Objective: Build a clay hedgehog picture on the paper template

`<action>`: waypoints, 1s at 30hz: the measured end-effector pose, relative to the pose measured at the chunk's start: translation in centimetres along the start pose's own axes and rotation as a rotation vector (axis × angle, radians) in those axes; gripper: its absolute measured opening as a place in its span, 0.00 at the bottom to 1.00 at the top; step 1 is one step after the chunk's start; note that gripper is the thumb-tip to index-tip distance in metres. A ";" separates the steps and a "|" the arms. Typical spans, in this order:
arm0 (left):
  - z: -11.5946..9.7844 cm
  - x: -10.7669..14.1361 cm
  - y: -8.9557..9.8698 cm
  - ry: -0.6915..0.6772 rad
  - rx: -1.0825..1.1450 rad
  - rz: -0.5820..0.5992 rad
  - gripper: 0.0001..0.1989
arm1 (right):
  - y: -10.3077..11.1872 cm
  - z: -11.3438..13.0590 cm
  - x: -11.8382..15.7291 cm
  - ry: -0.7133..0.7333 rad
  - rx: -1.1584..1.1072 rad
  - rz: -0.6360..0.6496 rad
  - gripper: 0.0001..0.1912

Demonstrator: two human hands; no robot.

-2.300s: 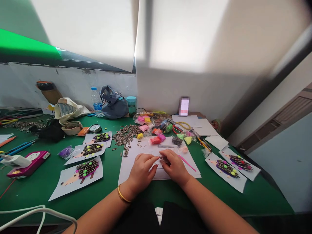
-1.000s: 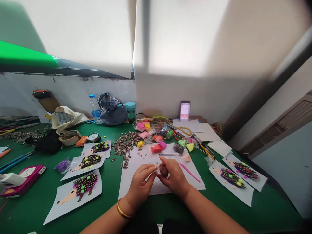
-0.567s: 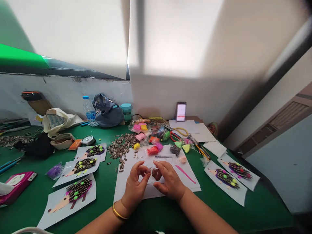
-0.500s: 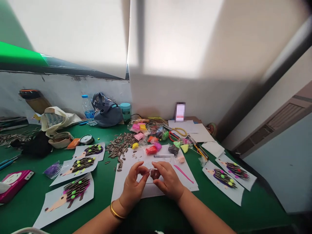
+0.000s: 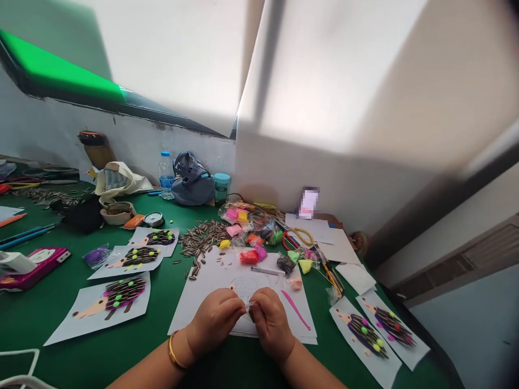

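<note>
Hands nearly touching, the left hand (image 5: 214,320) and right hand (image 5: 271,324) pinch a small, clear plastic wrapper (image 5: 248,304) spanning left to right between their fingertips; whether the fingers hide anything more, I cannot tell. It sits over stacked white paper sheets (image 5: 192,305), just nearer than a pale outlined drawing (image 5: 245,287), while a slim pink plastic tool (image 5: 295,309) slants beside the right hand.

Clear plastic (image 5: 248,304) between left hand (image 5: 214,320) and right hand (image 5: 272,322), above white paper (image 5: 205,280).
</note>
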State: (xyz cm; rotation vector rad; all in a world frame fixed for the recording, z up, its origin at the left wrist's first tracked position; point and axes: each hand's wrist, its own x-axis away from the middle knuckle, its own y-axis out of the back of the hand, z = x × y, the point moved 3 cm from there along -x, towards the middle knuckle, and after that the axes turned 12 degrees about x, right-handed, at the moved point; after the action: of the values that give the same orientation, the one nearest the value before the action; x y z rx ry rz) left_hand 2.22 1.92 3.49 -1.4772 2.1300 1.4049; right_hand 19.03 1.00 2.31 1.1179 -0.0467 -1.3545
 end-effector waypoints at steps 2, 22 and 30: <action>-0.1 0.1 -0.1 -0.016 -0.017 -0.004 0.08 | -0.1 -0.1 0.0 -0.022 -0.002 0.005 0.16; 2.5 1.1 1.3 0.248 0.285 -0.230 0.13 | 5.1 -8.6 -6.2 -0.478 0.787 -0.033 0.17; 3.5 1.4 2.6 0.368 0.346 -0.417 0.15 | 4.2 -10.9 -8.2 -0.560 0.836 0.133 0.24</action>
State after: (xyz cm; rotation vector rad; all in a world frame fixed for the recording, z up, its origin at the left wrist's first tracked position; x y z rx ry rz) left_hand -1.73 3.91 2.31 -1.9867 1.9512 0.6257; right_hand 26.35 13.21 3.92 1.3274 -1.1617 -1.5245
